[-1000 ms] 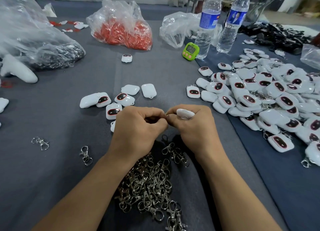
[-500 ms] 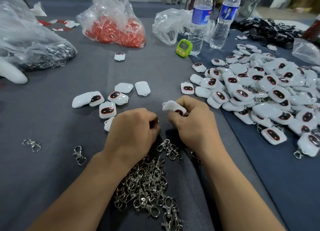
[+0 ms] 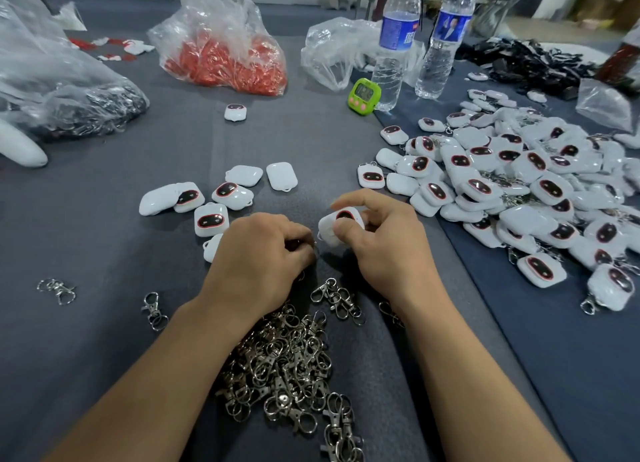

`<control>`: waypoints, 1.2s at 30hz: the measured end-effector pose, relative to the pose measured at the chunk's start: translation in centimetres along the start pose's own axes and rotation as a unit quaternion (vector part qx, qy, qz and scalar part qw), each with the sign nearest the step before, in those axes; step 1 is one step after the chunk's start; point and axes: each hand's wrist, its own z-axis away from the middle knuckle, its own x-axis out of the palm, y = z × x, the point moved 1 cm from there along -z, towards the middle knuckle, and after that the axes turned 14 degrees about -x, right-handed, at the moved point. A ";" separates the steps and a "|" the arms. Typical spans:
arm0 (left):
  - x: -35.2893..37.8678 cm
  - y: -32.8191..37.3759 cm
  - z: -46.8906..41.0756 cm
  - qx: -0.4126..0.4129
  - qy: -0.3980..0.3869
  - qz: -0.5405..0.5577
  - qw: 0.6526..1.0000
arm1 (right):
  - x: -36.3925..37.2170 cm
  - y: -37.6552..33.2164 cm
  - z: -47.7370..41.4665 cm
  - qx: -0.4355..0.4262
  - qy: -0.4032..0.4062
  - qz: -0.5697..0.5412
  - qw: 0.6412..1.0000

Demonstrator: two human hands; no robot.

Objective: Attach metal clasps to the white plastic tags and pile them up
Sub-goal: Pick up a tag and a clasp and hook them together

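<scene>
Most look done: clasped white plastic tags (image 3: 519, 184) with dark red-rimmed ovals heap along the grey tabletop's (image 3: 104, 350) right side, a few bare tags (image 3: 211, 198) wait mid-table, and the right hand (image 3: 388, 250) pinches one glossy rounded tag (image 3: 341, 224) beside the curled left hand (image 3: 263, 257), whose grip I can't make out, above the silver metal clasps (image 3: 284, 364) at the near edge.

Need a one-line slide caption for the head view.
Right hand pinches a white tag beside the curled left hand, loose clasps heaped near, finished tags piled right.
</scene>
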 end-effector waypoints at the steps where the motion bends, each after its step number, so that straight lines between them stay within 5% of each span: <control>1: 0.0 0.0 0.0 0.003 -0.003 0.000 1.000 | 0.1 0.0 0.0 -0.003 0.000 -0.003 1.000; 13: -0.1 0.0 0.3 0.029 0.001 -0.014 0.999 | 0.4 0.1 0.1 -0.027 -0.035 0.052 0.998; 18: 0.0 0.2 0.3 0.035 0.005 -0.013 0.999 | 0.4 0.0 0.1 -0.022 0.018 0.014 0.999; 36: 0.2 0.1 0.5 0.057 0.033 -0.021 0.998 | -0.1 0.0 -0.3 -0.032 -0.053 0.030 0.998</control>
